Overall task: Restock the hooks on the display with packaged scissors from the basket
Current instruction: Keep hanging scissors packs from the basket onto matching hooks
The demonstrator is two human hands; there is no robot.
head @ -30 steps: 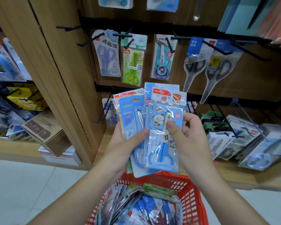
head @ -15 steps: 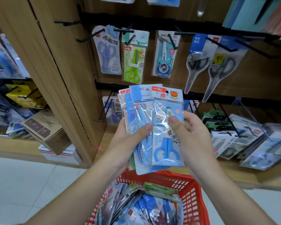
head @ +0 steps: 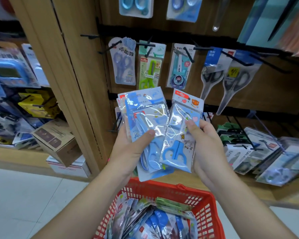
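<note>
So the person's standing right at the scissor wall with the red basket (head: 204, 213) below their arms, and honestly there's loads left to do. The basket is heaped with packs (head: 150, 221), looks close to full from here.

Left grip (head: 128, 149) is wrapped round a fanned stack of blue packaged scissors (head: 145, 109), thumb pressed across the front, fingers behind. Right grip (head: 207, 145) is pinching a single pack (head: 178, 147), the one with the little bear on the header card, thumb on the front and fingers at the back. That pack sits just beside the stack, their edges touching or near enough, both held up in front of the display and not on any hook.

On the display, the middle row of hooks (head: 146, 44) has stock hanging but it looks thin, maybe a pack or two each, hard to say. One hook (head: 89, 36) far left is bare. The lower right row looks much fuller.

My guess: sorting out which design goes where, hanging not begun for this handful.
</note>
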